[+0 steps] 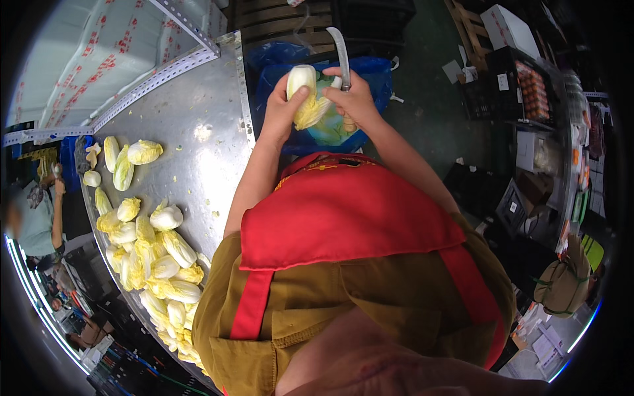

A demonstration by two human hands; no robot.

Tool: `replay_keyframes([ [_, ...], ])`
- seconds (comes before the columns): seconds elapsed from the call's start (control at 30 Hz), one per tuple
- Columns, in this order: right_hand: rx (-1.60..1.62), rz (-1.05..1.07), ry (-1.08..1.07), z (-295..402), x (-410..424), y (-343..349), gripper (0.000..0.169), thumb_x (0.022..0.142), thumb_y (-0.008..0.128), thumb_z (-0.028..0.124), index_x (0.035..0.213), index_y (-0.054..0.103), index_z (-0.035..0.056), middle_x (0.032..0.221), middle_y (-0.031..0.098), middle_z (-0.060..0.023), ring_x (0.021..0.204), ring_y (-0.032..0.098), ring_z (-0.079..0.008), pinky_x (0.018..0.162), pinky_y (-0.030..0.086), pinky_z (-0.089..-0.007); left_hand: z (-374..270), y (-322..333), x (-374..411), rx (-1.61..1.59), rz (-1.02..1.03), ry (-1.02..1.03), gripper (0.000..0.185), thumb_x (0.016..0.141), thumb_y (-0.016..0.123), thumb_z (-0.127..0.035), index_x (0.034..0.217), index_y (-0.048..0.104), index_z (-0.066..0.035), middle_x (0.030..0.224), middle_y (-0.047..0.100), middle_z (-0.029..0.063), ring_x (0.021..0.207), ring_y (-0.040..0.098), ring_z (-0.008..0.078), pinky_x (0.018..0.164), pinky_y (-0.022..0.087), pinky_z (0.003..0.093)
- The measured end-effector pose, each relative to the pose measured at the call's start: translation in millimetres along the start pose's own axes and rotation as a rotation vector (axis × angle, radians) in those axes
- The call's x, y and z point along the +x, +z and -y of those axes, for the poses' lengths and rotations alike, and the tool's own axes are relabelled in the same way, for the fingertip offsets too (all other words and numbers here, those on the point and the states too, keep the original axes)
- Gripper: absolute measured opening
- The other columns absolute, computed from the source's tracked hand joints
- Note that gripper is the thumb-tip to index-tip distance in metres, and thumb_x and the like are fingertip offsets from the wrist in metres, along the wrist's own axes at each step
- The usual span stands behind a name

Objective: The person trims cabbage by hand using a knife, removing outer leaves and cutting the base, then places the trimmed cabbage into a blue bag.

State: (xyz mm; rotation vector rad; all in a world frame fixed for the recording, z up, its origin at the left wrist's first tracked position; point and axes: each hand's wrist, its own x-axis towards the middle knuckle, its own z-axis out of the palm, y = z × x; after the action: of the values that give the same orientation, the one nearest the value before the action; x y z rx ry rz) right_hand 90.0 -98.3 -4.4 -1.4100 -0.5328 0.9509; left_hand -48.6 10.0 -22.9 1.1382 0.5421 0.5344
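Observation:
My left hand (pixel 287 106) holds a small napa cabbage (pixel 303 89), its white base upward and its yellow leaf tips down. In my right hand (pixel 352 96) is a curved knife (pixel 341 49) with its blade pointing up and a wooden handle below. The fingers of that hand also pinch a pale leaf (pixel 324 101) at the cabbage's side. Beneath both hands, a bin lined with blue plastic (pixel 374 69) holds green and pale leaves. A pile of yellow-white napa cabbages (pixel 148 252) lies on the metal table (pixel 198 99) at my left.
Several more cabbages (pixel 143 152) lie near the table's far left corner. A perforated metal frame (pixel 153 89) edges the table beside wrapped white boxes (pixel 89 54). Wooden pallets (pixel 277 17) are ahead. Crates and a loaded shelf (pixel 535 94) stand right. Another person (pixel 37 222) is at far left.

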Motion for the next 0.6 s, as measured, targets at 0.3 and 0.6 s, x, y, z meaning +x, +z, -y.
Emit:
replay_keyframes([
  [0.3, -0.51, -0.043, -0.392, -54.0, 17.7, -27.3, 0.041, 0.077, 0.07, 0.012, 0.116, 0.058, 0.0045, 0.076, 0.056, -0.0024, 0.057, 0.05, -0.0066, 0.044, 0.038, -0.0216, 0.1, -10.7, 1.1, -0.138, 0.019, -0.067, 0.044, 0.093, 0.056, -0.023, 0.131, 0.044, -0.005, 0.116, 0.059, 0.0113, 0.101, 0.061, 0.0212, 0.089, 0.049, 0.0325],
  [0.6, 0.062, 0.157, 0.014, 6.8, 1.8, 2.0, 0.039, 0.074, 0.064, 0.008, 0.113, 0.06, 0.003, 0.083, 0.062, -0.0034, 0.054, 0.05, -0.0063, 0.047, 0.04, -0.0214, -11.6, 9.2, -7.6, 0.144, 0.038, 0.089, 0.057, 0.075, 0.077, -0.013, 0.125, 0.051, -0.005, 0.115, 0.058, 0.0065, 0.105, 0.056, 0.0153, 0.091, 0.046, 0.0291],
])
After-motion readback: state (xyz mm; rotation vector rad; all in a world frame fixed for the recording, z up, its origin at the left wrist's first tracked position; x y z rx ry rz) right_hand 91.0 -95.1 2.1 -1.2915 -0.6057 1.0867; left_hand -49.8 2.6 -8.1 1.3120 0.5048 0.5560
